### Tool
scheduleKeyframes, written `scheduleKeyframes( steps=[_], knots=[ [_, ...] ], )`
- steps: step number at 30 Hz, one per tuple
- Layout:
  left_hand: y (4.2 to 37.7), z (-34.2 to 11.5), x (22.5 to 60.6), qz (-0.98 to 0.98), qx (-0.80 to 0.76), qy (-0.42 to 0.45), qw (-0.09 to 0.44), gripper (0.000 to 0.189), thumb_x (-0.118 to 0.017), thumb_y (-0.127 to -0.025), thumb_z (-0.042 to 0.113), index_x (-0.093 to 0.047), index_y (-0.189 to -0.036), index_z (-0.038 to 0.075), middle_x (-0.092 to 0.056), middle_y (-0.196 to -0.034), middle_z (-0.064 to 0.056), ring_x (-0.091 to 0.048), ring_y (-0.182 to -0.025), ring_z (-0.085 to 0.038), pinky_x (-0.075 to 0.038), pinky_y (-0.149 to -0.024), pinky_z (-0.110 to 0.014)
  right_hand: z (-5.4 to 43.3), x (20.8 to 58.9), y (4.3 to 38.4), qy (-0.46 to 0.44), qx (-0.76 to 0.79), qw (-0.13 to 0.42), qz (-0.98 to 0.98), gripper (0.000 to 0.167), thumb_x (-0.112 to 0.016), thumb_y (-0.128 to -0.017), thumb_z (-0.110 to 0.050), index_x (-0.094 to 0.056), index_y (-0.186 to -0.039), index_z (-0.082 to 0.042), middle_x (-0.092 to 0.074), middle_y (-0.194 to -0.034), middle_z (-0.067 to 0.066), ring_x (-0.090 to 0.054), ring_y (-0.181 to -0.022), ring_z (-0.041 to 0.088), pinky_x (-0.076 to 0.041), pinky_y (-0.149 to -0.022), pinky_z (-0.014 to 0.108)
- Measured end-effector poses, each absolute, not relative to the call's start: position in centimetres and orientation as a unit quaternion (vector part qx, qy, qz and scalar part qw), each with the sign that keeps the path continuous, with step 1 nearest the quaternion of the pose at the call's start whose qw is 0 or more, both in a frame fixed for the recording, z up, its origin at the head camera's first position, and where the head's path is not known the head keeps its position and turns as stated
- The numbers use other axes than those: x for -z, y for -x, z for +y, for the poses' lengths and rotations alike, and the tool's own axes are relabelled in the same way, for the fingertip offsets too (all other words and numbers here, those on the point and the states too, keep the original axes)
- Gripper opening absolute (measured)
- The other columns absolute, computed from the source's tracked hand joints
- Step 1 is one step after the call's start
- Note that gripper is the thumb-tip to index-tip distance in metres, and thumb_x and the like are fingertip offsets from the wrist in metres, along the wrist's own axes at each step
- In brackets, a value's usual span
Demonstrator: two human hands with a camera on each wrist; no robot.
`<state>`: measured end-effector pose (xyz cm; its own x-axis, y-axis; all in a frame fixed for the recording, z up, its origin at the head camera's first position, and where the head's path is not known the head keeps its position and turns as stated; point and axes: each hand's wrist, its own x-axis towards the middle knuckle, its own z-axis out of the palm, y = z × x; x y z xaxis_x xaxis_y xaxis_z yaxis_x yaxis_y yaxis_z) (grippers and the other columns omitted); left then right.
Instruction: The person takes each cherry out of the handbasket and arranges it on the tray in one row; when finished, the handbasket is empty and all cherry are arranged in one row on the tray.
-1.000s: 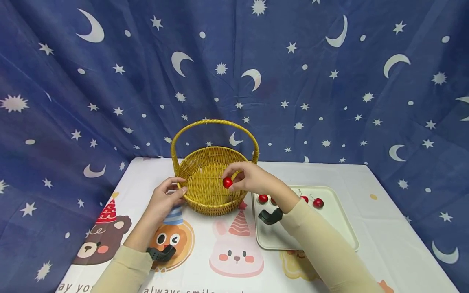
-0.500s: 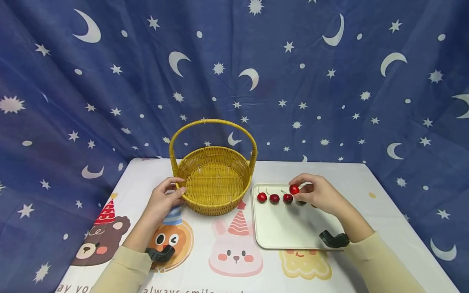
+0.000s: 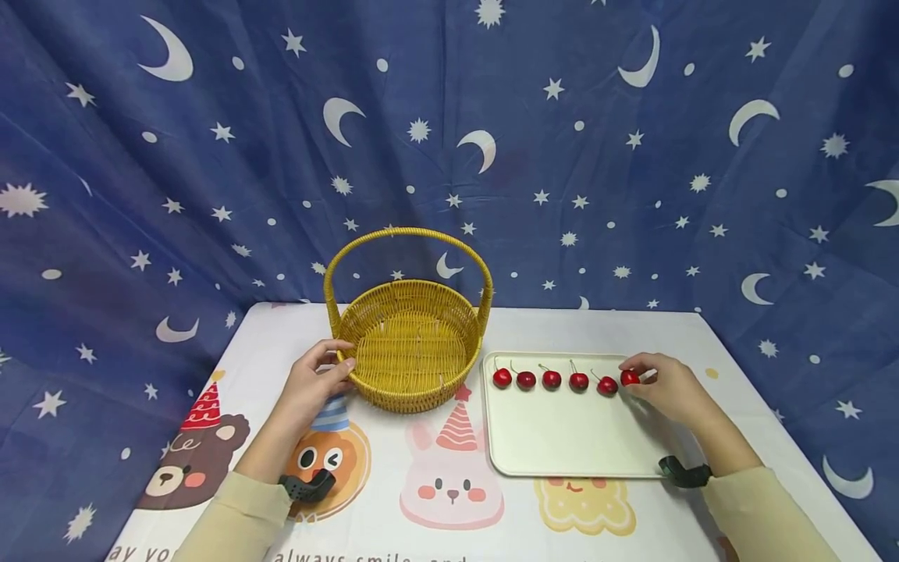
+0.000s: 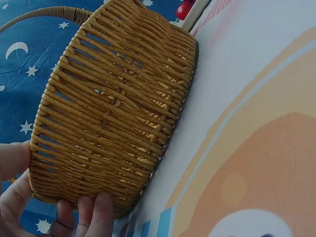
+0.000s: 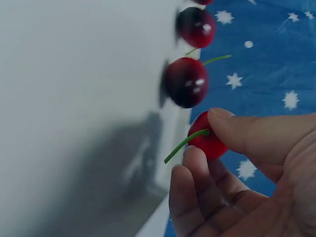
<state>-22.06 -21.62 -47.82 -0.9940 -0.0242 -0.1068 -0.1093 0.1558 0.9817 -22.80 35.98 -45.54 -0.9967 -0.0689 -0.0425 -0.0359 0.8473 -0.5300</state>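
Between thumb and fingers my right hand (image 3: 667, 388) pinches a red cherry (image 5: 210, 140) at the tray's far right corner; its green stem shows in the right wrist view. Left of it, several dark red cherries with stems, one of them a cherry (image 3: 551, 380), lie in a row along the far side of the cream tray (image 3: 576, 437). My left hand (image 3: 314, 382) grips the near left rim of a round yellow wicker basket (image 3: 410, 351), thumb at the rim and fingers against its woven wall (image 4: 113, 108). Inside, the basket floor shows bare weave.
The basket's tall arched handle (image 3: 407, 232) stands upright over it. A white tablecloth (image 3: 379, 499) with cartoon animals covers the table. Behind rises a blue curtain (image 3: 421, 94) with moons and stars.
My right hand, holding a cherry, has moved from over the basket rightward across the tray to its far right corner. The left hand has stayed on the basket rim.
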Motion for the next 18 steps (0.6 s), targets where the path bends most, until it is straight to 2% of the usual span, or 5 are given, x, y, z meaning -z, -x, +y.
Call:
scheduleKeyframes(
  steps=[4,12,18],
  knots=[
    [22.1,-21.6,47.9,0.759,-0.649,0.044,0.033,0.047,-0.068,-0.108,0.022,-0.055,-0.15,0.008,-0.051,-0.13,-0.012,-0.068,-0.1,-0.011,-0.067,-0.09,-0.03,36.5,46.6,23.3,0.016,0.282,0.052,0.958,0.034,-0.081,-0.091,-0.004,-0.073,-0.124,-0.003,-0.07,-0.114,0.023,-0.068,-0.09,0.028,-0.059,-0.063,0.032],
    [22.0,-21.6,47.9,0.757,-0.651,0.046,0.032,0.046,-0.068,-0.108,0.022,-0.055,-0.15,0.008,-0.05,-0.128,-0.011,-0.068,-0.099,-0.01,-0.067,-0.09,-0.03,36.9,47.3,23.8,0.019,0.275,0.063,0.959,0.038,-0.082,-0.089,-0.004,-0.072,-0.126,-0.001,-0.069,-0.115,0.025,-0.065,-0.077,0.021,-0.056,-0.06,0.032],
    [22.1,-21.6,48.0,0.76,-0.648,0.044,0.03,0.046,-0.068,-0.108,0.023,-0.055,-0.15,0.008,-0.05,-0.128,-0.011,-0.068,-0.099,-0.01,-0.067,-0.09,-0.03,36.8,47.1,23.9,0.009,0.263,0.073,0.962,0.042,-0.084,-0.088,-0.007,-0.072,-0.127,-0.003,-0.069,-0.118,0.026,-0.064,-0.088,0.026,-0.056,-0.065,0.032]
  ],
)
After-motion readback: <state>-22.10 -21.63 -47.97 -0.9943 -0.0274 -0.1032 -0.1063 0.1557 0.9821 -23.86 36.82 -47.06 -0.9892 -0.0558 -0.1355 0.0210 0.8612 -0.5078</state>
